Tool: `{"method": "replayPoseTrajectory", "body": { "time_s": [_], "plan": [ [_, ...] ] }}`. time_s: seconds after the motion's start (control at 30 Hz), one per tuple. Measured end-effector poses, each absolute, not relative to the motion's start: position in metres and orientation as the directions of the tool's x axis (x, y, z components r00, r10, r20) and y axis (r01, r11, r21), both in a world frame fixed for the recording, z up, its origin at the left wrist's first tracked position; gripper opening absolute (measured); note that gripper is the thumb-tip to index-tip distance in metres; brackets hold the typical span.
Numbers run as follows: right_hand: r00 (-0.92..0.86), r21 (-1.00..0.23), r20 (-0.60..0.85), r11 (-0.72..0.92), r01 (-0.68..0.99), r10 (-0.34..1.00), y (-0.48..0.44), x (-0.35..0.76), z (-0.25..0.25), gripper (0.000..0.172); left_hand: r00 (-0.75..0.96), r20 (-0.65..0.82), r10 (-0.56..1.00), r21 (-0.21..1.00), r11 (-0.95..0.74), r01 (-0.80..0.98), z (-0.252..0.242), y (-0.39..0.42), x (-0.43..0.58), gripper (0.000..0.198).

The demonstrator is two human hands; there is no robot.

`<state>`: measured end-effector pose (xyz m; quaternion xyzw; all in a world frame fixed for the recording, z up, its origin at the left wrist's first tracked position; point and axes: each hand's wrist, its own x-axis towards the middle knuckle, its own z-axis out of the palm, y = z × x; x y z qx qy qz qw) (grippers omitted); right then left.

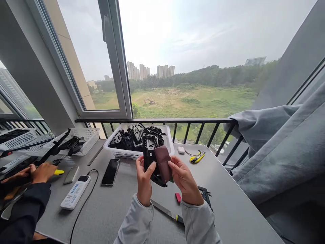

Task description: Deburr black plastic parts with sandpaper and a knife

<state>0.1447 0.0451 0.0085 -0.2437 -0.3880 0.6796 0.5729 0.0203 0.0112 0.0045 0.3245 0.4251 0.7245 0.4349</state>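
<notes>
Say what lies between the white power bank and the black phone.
In the head view, a black cable lies between the power bank and the phone.

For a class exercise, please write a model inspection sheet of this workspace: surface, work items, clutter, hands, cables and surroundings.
Surface: grey table; no spills seen.
Work items: black plastic part and brown sheet, held up above the table; similar dark parts piled in a white basket.
Clutter: phone, white power bank, yellow cutter, red piece, flat tool with a black-and-yellow handle.
Hands: left hand grips the black part; right hand pinches the sheet.
Cables: black cable runs from beside the power bank toward the near edge; plugged in or not, cannot tell.
Surroundings: railing and window behind, grey curtain at right, co-worker's hand at left.
</notes>
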Motion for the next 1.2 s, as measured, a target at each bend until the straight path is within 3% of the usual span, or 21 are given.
{"method": "replayPoseTrajectory", "body": {
  "time_s": [0.2,0.37,0.47,0.57,0.7,0.8,0.93,1.07,1.2],
  "plan": [
    [-0.199,-0.813,0.072,-0.058,-0.579,0.977,0.061,0.154,0.004,0.029,-0.409,0.153,0.9,0.953,-0.243,-0.18,0.003,0.031,0.026,0.068],
    [-0.229,-0.907,0.122,0.015,-0.42,0.966,0.064,0.164,0.002,0.026,-0.264,0.136,0.955,0.981,-0.166,-0.096,-0.001,0.042,0.018,0.069],
    [-0.187,-0.915,0.115,0.031,-0.401,0.976,0.063,0.164,0.006,0.024,-0.135,0.1,0.986,0.981,-0.121,-0.152,-0.002,0.043,0.009,0.058],
    [-0.039,-0.841,0.095,0.059,-0.538,0.995,0.062,0.164,0.012,0.025,-0.091,0.084,0.992,0.958,-0.105,-0.266,-0.002,0.044,0.003,0.042],
    [0.13,-0.723,0.033,0.113,-0.682,0.991,0.062,0.168,0.016,0.021,-0.012,0.109,0.994,0.903,-0.104,-0.417,-0.001,0.043,-0.004,0.036],
    [0.053,-0.657,0.023,0.055,-0.752,0.998,0.062,0.169,0.013,0.018,0.096,0.125,0.987,0.885,-0.067,-0.461,0.001,0.041,-0.007,0.036],
    [-0.161,-0.589,0.069,-0.09,-0.803,0.985,0.058,0.166,0.01,0.016,0.313,0.113,0.943,0.931,0.01,-0.365,0.002,0.038,-0.008,0.034],
    [-0.207,-0.597,0.045,-0.14,-0.79,0.977,0.054,0.162,0.011,0.021,0.407,0.095,0.909,0.967,0.012,-0.254,0.0,0.034,-0.008,0.034],
    [-0.179,-0.676,0.019,-0.119,-0.728,0.984,0.055,0.158,0.014,0.022,0.411,0.184,0.893,0.945,-0.045,-0.324,-0.003,0.033,-0.007,0.05]
  ]
}}
